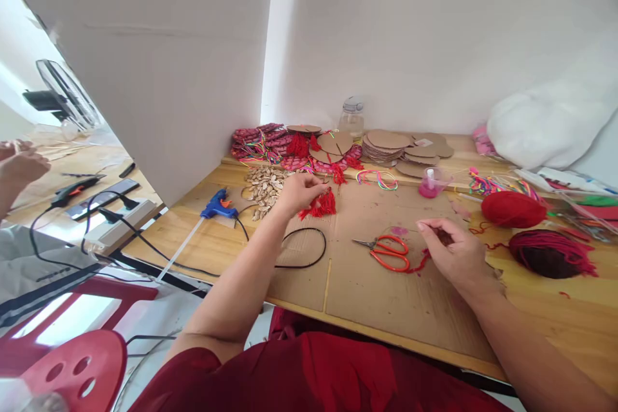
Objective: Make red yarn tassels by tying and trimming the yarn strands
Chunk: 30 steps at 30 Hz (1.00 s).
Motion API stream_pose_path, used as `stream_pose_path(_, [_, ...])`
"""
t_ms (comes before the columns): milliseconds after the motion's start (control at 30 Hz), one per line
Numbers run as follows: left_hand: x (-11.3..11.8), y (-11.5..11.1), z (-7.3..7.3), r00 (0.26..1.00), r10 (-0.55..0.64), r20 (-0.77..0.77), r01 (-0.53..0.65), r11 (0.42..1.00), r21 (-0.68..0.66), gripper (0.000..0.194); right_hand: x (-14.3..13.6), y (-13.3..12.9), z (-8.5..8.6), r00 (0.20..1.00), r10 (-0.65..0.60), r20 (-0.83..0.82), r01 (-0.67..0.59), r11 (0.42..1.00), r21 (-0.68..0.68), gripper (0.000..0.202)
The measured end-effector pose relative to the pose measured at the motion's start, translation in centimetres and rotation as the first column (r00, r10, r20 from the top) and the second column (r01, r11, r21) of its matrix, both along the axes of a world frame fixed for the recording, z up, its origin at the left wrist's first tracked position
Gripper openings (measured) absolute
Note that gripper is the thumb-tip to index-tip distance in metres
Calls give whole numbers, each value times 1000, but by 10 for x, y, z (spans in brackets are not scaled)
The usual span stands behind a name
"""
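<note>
My left hand (300, 193) is closed in a pinch at the top of a red tassel (324, 205), whose strands hang over the cardboard sheet (357, 302). Close by lies a pile of pale seeds (264, 188), partly behind that hand. My right hand (451, 250) hovers over the right part of the cardboard with thumb and forefinger together; whatever is between them is too small to tell. Orange-handled scissors (389, 252) lie between my hands, blades to the left. A short piece of red yarn (419, 264) runs from their handles toward my right hand.
A blue glue gun (219, 205) with a black cable sits at left. Behind are cardboard discs (386, 141), braided pink pieces (255, 141), a bottle (352, 117) and a pink cup (429, 185). Yarn balls (514, 208) lie right. Another person's hand (22, 164) shows far left.
</note>
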<state>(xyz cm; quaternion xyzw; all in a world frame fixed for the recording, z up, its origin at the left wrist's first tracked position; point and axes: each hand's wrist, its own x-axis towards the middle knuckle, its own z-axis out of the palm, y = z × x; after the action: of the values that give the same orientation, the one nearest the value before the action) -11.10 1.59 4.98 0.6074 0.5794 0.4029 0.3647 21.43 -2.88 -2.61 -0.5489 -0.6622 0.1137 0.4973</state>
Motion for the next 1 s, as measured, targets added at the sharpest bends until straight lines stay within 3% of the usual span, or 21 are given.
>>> stream_pose_path(33, [-10,1,0,993,28,-113,-29,1000,-6,21,0,-1,-3,1000,13,24,-12,1000,-6,22])
stream_pose_path(133, [-25,11,-8,970,88,-225,-90,996,2,21,-4,-2,-5,996,50,67,-48,998,-26,22])
stream_pose_path(433, [-17,53,-35,877,196,-438,-202,979,33,20,-6,-10,1,991,64,118,-54,995,-87,24])
stream_pose_path(667, [-15,65,-34,806,248,-537,-258,964,58,18,-9,-9,6,991,87,104,-76,992,-103,24])
stream_pose_path(867, [-17,64,-34,813,243,-529,-277,961,14,20,-8,-12,10,990,90,105,-82,994,-77,23])
stream_pose_path(1000, [-19,51,-28,800,326,-504,-309,943,121,25,-7,-14,11,994,68,91,-61,995,-82,24])
